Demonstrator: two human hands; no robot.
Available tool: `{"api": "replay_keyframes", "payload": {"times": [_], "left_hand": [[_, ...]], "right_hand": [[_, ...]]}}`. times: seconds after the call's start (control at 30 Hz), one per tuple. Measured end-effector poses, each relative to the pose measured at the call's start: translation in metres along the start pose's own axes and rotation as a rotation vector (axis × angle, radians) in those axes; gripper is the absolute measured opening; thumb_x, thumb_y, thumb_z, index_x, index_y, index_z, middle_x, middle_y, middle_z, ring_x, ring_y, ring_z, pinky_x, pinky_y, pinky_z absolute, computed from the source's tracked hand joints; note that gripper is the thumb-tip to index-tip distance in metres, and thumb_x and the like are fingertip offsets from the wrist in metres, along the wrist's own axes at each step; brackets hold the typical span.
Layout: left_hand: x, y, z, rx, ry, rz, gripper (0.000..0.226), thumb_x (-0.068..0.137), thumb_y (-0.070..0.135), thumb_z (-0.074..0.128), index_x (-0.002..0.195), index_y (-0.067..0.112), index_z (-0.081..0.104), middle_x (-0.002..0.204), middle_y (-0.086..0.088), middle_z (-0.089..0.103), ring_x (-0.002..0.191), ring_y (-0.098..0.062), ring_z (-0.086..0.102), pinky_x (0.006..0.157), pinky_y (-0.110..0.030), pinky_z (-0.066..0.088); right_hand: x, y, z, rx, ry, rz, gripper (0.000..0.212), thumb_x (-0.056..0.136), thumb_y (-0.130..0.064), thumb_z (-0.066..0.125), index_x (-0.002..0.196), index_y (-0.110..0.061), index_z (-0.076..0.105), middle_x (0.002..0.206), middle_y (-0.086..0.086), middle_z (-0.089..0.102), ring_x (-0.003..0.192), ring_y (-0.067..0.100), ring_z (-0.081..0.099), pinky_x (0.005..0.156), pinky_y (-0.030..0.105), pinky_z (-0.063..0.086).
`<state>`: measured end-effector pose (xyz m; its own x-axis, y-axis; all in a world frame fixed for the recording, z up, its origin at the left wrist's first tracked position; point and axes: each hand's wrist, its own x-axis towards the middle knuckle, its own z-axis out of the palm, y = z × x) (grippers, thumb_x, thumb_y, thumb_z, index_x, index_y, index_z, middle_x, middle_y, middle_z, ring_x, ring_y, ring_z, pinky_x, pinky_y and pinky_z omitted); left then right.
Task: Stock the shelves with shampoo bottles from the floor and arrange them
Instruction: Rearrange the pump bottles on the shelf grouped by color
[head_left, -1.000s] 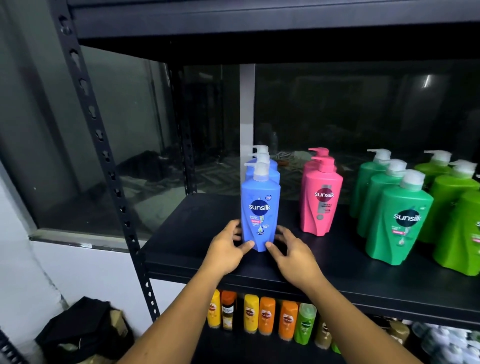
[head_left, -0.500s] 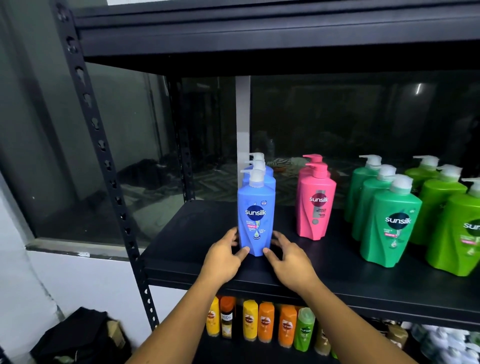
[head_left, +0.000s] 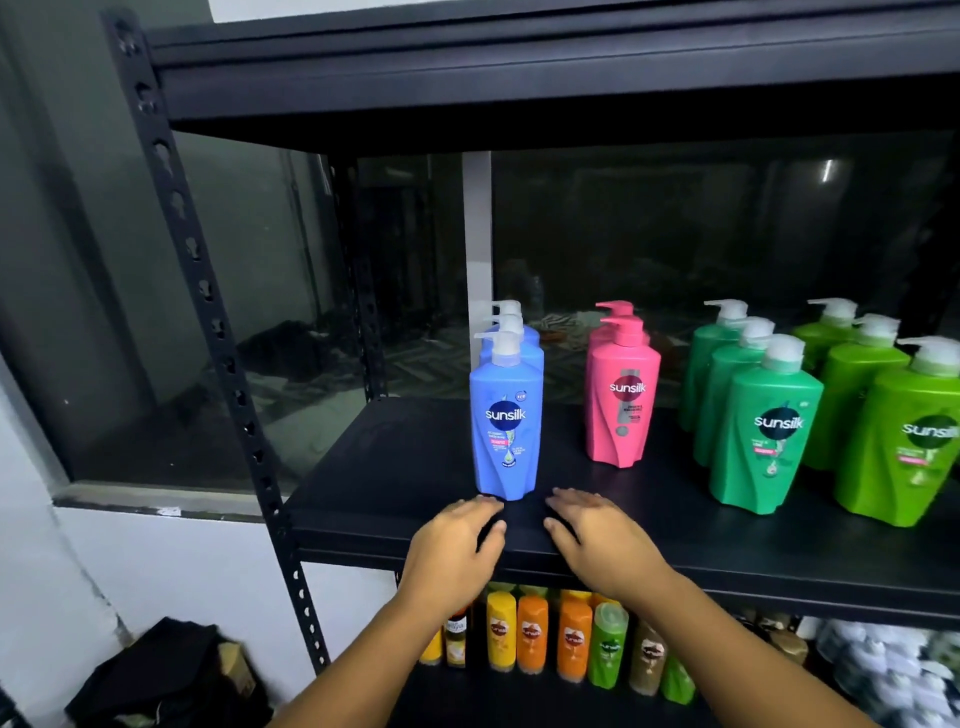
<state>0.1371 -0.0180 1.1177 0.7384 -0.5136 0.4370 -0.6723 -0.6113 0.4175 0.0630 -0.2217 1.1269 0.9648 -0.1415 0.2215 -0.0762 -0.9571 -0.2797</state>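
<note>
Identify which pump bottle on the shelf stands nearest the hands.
The front blue plastic pump bottle, just beyond the left hand; pink pump bottles and green pump bottles stand farther right.

blue bottles (head_left: 506, 441): 3 | pink bottles (head_left: 621, 410): 2 | green bottles (head_left: 763, 441): 6

Dim, flat light; glare streak on the dark glass (head_left: 826, 170); wide-angle bending at edges, corners blurred.
</note>
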Motion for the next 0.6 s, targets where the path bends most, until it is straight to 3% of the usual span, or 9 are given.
{"api": "replay_keyframes", "payload": {"times": [0.23,0.6], "left_hand": [[0.01,0.043,0.024,-0.075,-0.12,0.116,0.043,0.102,0.041,0.051,0.142,0.029,0.057,0.144,0.012,0.058,0.132,-0.008,0.051,0.107,-0.028,0.045],[0.04,0.135,0.075,-0.196,-0.258,0.232,0.044,0.101,0.035,0.056,0.143,0.024,0.057,0.147,0.007,0.056,0.135,-0.01,0.05,0.113,-0.026,0.038]], "right_hand": [[-0.042,0.035,-0.021,-0.068,-0.005,0.062,0.053,0.105,-0.046,0.034,0.153,-0.024,0.039,0.161,-0.004,0.032,0.151,0.013,0.022,0.124,0.036,0.014],[-0.098,0.1,-0.061,-0.193,0.116,0.282,0.046,0.099,-0.051,0.042,0.136,-0.029,0.057,0.145,-0.009,0.054,0.134,0.017,0.047,0.109,0.036,0.038]]}}
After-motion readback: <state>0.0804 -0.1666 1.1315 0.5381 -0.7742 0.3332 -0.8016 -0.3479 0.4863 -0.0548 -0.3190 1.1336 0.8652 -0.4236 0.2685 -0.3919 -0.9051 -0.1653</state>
